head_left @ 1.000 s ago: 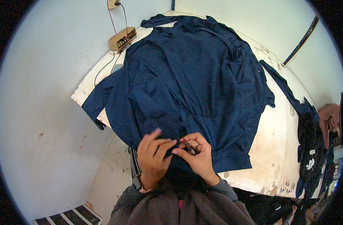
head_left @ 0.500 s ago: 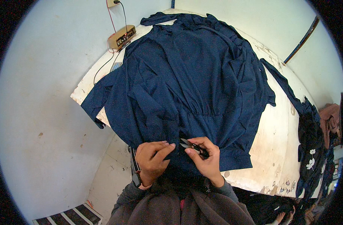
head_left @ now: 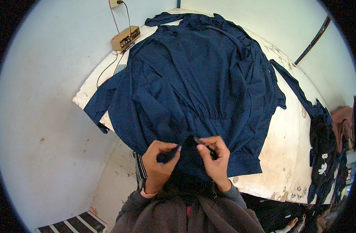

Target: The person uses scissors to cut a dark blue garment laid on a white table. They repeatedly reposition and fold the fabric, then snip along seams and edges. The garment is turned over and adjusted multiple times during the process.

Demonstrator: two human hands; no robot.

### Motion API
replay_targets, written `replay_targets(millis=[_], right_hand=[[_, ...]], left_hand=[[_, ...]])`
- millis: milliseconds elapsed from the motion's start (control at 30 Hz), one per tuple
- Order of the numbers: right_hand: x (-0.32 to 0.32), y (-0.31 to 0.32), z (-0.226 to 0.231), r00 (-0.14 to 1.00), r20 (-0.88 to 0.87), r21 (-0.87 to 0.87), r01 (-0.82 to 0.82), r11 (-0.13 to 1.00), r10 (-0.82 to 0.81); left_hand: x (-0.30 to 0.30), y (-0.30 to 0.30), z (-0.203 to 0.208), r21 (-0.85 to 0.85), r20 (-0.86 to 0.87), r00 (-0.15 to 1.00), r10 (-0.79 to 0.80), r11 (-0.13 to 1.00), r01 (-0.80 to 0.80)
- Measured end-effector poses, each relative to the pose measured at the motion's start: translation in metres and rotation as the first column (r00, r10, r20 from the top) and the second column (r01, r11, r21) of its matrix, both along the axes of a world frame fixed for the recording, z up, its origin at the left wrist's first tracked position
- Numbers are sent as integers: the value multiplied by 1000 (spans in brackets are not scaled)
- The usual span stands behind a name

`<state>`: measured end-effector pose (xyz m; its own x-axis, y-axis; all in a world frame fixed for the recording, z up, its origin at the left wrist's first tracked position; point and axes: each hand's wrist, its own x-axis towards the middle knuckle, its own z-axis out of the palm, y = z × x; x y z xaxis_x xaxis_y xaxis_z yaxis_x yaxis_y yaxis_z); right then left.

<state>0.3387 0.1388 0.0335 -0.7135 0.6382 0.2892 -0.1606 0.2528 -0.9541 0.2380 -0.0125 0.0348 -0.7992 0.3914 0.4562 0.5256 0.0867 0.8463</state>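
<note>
A large navy garment [head_left: 201, 70] with a gathered waist lies spread across the pale table [head_left: 285, 155], its near edge lying in front of me. My left hand [head_left: 156, 165] pinches the cloth near that edge between thumb and forefinger, lifting a small fold. Just to the right, my right hand [head_left: 218, 161] holds a small pair of thread snips [head_left: 197, 140], their dark handles in its fingers and the blades pointing up and left. A narrow gap separates the two hands. Whether the snips' blades are apart is too blurred to see.
At the far left stands a tan box with wires [head_left: 125, 38], near a small grey keypad device [head_left: 120, 68]. White walls border the table. Dark clothes with white flowers [head_left: 321, 169] hang over the right edge. Another person's hands [head_left: 293, 222] show at the lower right.
My left hand has changed from lying over the cloth to pinching up a fold. My right hand has risen slightly with the snips, whose blades have turned upward.
</note>
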Motion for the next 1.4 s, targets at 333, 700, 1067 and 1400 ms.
replay_targets(millis=[333, 700, 1067, 1400], right_hand=[[-3, 4, 4, 995, 101, 123, 1, 992, -14], [-3, 27, 5, 977, 153, -176, 175, 969, -149], [-11, 3, 22, 997, 19, 390, 67, 918, -81], [-18, 28, 11, 984, -133, 109, 136, 985, -121]], left_hand=[[-12, -2, -10, 420, 772, 524, -360, 907, 5], [-9, -6, -5, 463, 735, 571, -366, 886, -29], [-2, -8, -5, 403, 697, 623, -356, 913, 71], [-1, -12, -6, 436, 717, 593, -367, 899, 30]])
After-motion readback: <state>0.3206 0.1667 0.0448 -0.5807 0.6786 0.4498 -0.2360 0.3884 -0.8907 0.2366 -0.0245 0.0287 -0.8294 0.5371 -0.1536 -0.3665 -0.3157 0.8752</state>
